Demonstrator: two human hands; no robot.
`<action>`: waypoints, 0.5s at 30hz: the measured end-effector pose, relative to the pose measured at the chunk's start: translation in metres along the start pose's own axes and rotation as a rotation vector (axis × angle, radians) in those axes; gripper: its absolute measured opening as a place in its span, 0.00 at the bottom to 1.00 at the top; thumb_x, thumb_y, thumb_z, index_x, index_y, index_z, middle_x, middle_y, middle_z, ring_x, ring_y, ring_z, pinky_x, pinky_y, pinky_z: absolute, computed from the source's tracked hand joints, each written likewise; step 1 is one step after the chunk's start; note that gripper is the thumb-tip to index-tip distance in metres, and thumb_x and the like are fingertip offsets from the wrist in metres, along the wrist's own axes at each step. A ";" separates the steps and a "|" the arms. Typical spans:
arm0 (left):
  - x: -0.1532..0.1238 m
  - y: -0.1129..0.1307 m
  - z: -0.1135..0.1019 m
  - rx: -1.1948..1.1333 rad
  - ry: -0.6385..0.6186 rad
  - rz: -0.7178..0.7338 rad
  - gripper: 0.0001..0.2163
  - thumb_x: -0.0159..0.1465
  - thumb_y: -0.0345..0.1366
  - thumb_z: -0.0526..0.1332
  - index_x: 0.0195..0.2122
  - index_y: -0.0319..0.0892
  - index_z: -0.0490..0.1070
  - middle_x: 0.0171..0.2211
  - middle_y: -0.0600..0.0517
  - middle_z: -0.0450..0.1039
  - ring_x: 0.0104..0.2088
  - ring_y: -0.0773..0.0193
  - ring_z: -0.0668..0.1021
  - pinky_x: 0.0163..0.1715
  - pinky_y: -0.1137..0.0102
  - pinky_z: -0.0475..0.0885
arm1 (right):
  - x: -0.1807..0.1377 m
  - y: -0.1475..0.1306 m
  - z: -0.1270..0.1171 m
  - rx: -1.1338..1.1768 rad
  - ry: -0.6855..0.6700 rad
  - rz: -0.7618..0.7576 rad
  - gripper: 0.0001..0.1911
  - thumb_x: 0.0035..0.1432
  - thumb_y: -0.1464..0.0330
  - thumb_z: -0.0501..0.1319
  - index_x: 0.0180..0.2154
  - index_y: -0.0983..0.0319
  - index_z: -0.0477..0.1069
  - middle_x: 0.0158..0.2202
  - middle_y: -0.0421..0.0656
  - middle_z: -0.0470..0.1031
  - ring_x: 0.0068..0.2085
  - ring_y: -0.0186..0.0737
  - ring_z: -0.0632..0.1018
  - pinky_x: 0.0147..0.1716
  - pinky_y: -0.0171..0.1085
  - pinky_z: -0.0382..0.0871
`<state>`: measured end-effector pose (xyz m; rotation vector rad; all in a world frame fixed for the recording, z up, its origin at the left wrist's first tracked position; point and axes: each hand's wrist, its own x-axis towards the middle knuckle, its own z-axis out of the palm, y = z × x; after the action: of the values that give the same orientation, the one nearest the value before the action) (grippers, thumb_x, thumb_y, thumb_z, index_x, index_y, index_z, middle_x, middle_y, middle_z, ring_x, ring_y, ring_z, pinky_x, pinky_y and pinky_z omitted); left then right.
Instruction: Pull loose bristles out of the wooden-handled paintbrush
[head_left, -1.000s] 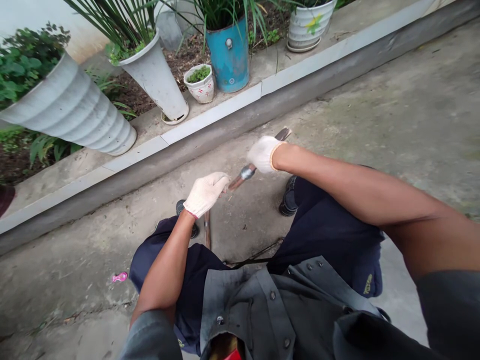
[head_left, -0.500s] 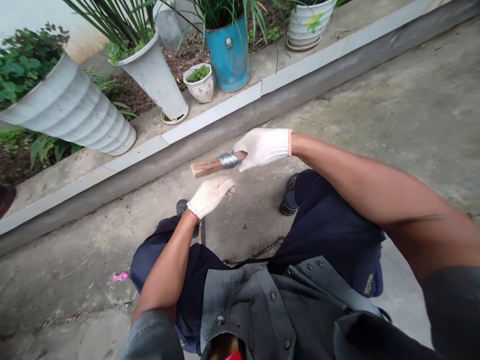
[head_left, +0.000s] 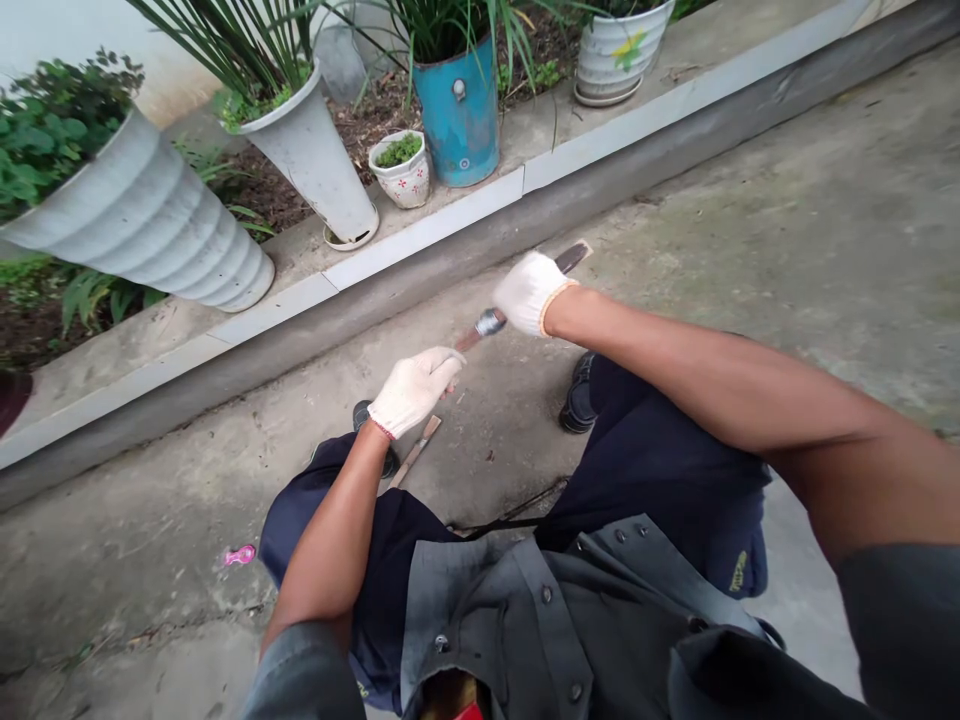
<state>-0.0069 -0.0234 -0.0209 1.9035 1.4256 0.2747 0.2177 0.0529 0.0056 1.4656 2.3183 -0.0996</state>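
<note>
My right hand point(head_left: 532, 293), in a white knitted glove, is closed round a wooden stick point(head_left: 574, 257). Silvery wire point(head_left: 491, 321) is wound round the stick just below that hand. The stick slants, its dark upper part showing beyond the glove and its lower end reaching the fingertips of my left hand point(head_left: 416, 388). That gloved hand is closed, thumb against the fingers; what it pinches, if anything, is hidden. Below it a second, narrow wooden strip point(head_left: 416, 450) slants down toward my left leg; I cannot tell what supports it.
Beyond my hands runs a low tiled ledge point(head_left: 427, 235). On it stand a ribbed white planter point(head_left: 172, 220), a tall white pot point(head_left: 315, 155), a small flowered pot point(head_left: 403, 182) and a blue bucket point(head_left: 457, 115). A pink object point(head_left: 240, 555) lies on the concrete at left.
My right hand has shifted slightly right and turned, tilting the wire-wound stick from near level to a steep slant. More of the strip below my left hand shows, and it leans right.
</note>
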 end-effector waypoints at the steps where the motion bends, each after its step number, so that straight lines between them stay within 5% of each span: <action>1: 0.001 -0.003 -0.003 0.028 0.034 0.007 0.15 0.72 0.42 0.53 0.42 0.44 0.79 0.28 0.57 0.77 0.27 0.67 0.78 0.34 0.73 0.70 | -0.002 -0.002 0.003 -0.016 -0.062 -0.073 0.16 0.63 0.72 0.59 0.46 0.69 0.83 0.42 0.60 0.82 0.43 0.55 0.80 0.41 0.48 0.66; 6: 0.003 -0.013 -0.015 0.079 0.099 0.024 0.15 0.72 0.42 0.52 0.38 0.43 0.77 0.28 0.56 0.77 0.27 0.67 0.77 0.35 0.72 0.70 | -0.013 -0.004 0.010 0.137 -0.305 -0.492 0.12 0.53 0.68 0.67 0.40 0.63 0.82 0.35 0.47 0.81 0.35 0.43 0.76 0.37 0.41 0.61; 9: 0.004 -0.013 -0.015 0.027 0.072 0.026 0.15 0.72 0.42 0.52 0.42 0.43 0.78 0.30 0.55 0.78 0.28 0.66 0.77 0.35 0.72 0.71 | -0.023 0.000 -0.002 0.279 -0.302 -0.642 0.10 0.52 0.64 0.68 0.37 0.62 0.80 0.29 0.40 0.76 0.31 0.37 0.71 0.34 0.39 0.58; 12: 0.005 -0.011 -0.010 0.007 0.021 0.035 0.14 0.72 0.42 0.54 0.41 0.43 0.78 0.34 0.52 0.81 0.33 0.64 0.79 0.39 0.72 0.73 | -0.031 0.003 -0.018 0.381 -0.138 -0.612 0.13 0.55 0.59 0.67 0.36 0.63 0.78 0.26 0.37 0.73 0.28 0.33 0.68 0.31 0.37 0.55; 15: 0.005 -0.008 -0.004 -0.027 -0.007 0.028 0.17 0.73 0.43 0.53 0.34 0.42 0.76 0.32 0.51 0.81 0.32 0.64 0.80 0.40 0.71 0.73 | -0.030 0.003 -0.029 0.414 0.071 -0.418 0.18 0.59 0.56 0.64 0.39 0.65 0.78 0.30 0.40 0.75 0.30 0.33 0.68 0.32 0.37 0.55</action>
<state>-0.0134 -0.0162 -0.0246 1.9022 1.3854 0.2989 0.2234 0.0359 0.0433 1.1352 2.7465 -0.6876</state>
